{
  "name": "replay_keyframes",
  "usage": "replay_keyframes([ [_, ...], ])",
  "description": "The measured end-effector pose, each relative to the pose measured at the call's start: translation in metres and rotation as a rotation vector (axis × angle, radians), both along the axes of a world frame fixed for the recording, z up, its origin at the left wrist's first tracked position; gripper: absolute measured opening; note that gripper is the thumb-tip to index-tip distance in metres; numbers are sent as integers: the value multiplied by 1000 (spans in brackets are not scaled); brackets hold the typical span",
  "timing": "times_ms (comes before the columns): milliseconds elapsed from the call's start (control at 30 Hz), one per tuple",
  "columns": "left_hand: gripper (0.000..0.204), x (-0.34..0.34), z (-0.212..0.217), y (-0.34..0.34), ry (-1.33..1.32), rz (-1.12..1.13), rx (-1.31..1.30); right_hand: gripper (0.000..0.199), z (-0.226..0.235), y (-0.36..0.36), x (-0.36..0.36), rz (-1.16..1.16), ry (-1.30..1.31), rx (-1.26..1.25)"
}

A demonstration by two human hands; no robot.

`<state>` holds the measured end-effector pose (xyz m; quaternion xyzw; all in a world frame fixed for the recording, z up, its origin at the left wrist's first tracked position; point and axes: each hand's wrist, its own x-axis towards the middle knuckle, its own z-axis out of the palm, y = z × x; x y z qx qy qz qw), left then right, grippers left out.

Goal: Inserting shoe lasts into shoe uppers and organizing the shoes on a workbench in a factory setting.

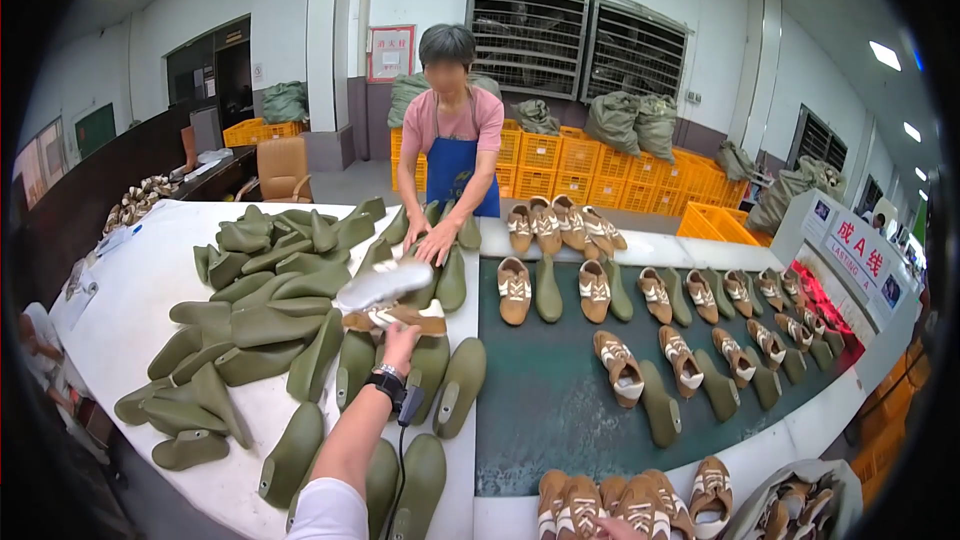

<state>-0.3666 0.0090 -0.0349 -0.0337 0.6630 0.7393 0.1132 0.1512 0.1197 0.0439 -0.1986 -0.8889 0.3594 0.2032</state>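
Note:
My left hand (402, 342) reaches forward over the lasts, fingers closed on a brown-and-white shoe (420, 318). Just above that shoe is a blurred, pale grey sole-shaped face (385, 286); whether it is the same shoe's underside I cannot tell. Green shoe lasts (462, 388) lie around and below this hand. At the bottom edge, only a small part of my right hand (618, 530) shows, by a row of brown-and-white shoes (640, 502); its fingers are mostly cut off. Across the table, a co-worker in a blue apron (462, 175) has both hands on lasts.
A heap of green lasts (265, 285) covers much of the white table (100, 340). On the dark green conveyor belt (540, 420), shoes and lasts stand in rows towards a red-lit machine opening (828, 310). A sack of shoes (800, 500) sits at lower right. Orange crates (575, 165) line the wall.

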Motion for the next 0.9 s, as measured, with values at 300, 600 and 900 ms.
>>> replay_keyframes([
  [300, 34, 241, 63, 4, 270, -1131, -79, 23, 101, 92, -74, 109, 451, -589],
  [600, 48, 411, 105, 51, 215, -1273, 412, 15, 126, 101, -91, 107, 950, -1272],
  [900, 33, 420, 82, 55, -98, -1229, 535, 13, 133, 48, -74, 19, 874, -352],
])
